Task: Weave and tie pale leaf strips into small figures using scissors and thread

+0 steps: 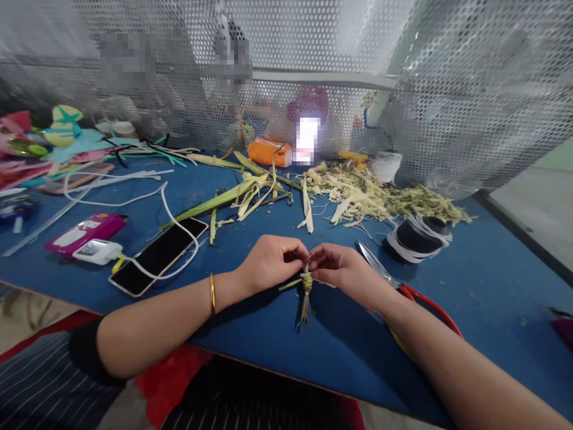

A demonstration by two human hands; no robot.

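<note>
Near the front edge of the blue table, my left hand (pixel 275 260) and my right hand (pixel 338 266) meet with fingertips pinched together. Between them hangs a small figure of knotted dry plant strips (pixel 307 282), with thin stalks fanning out below and one strip sticking out to the left. Both hands grip its upper end, which the fingers partly hide. Scissors (pixel 414 292) with red handles lie beside my right forearm, blades towards the back. Behind them stands a black spool (pixel 418 239) wound with white cord.
A heap of shredded husk (pixel 353 191) and long green leaves (pixel 215 203) lie towards the back. On the left are a phone (pixel 159 257), a white cable and a magenta box (pixel 87 233). An orange packet (pixel 268 152) and a bright screen (pixel 307 138) stand before a perforated metal panel (pixel 322 36).
</note>
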